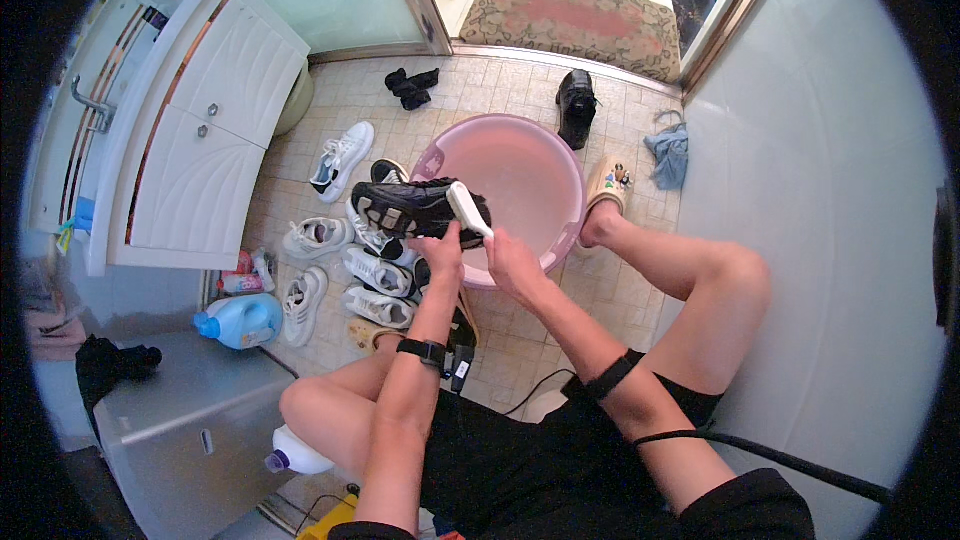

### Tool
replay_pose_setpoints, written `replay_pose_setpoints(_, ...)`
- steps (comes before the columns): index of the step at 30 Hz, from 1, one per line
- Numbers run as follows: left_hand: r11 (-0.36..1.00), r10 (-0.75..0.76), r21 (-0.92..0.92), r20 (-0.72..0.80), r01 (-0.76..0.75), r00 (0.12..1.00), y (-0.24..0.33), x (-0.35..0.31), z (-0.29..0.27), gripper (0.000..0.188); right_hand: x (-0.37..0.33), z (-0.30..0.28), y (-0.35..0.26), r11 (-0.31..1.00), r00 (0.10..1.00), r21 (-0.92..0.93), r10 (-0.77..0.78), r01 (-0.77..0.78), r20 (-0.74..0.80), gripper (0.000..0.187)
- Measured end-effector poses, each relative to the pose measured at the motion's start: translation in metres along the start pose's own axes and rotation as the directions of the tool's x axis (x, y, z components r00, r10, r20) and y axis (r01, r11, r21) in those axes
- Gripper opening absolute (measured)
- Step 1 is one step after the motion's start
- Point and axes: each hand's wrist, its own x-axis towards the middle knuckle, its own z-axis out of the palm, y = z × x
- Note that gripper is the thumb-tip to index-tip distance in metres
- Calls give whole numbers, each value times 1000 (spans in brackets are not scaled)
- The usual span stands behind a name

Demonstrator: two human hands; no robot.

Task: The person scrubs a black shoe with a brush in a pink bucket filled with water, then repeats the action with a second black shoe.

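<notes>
shoe: black shoe point(415, 208) sole-up over pink basin point(560, 155) rim, at 9 o'clock of it
left hand point(440, 250): grip closed on shoe
right hand point(512, 262): grip holding white brush point(468, 210) against shoe
progress: scrubbing underway; white sneakers point(345, 270) on floor, state unclear

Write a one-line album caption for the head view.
Left hand holds a black shoe over a pink basin; right hand grips a white brush.
</notes>
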Motion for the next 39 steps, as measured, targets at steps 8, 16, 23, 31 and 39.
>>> replay_pose_setpoints(8, 998, -12, 61, 82, 7, 997, 6, -32, 26, 81, 33, -18, -4, 993, 999, -114, -16, 12, -30, 30)
replay_pose_setpoints(16, 816, 176, 538, 119, -213, 977, 1, -46, 21, 100, 26, -16, 26, 999, 1000, -37, 30, -30, 2, 34)
replay_pose_setpoints(23, 975, -48, 218, 39, 38, 998, -7, -36, 26, 90, 32, -16, -9, 999, 998, -17, 34, -33, 60, 33)
replay_pose_setpoints(31, 953, -17, 302, 17, 11, 1000, 8, -62, 27, 85, 22, -24, 19, 996, 996, -88, 34, -27, 87, 33)
replay_pose_setpoints(39, 993, -113, 30, 6, 113, 994, -15, -24, 16, 96, 19, -11, 62, 995, 993, -86, 61, -53, 96, 34)
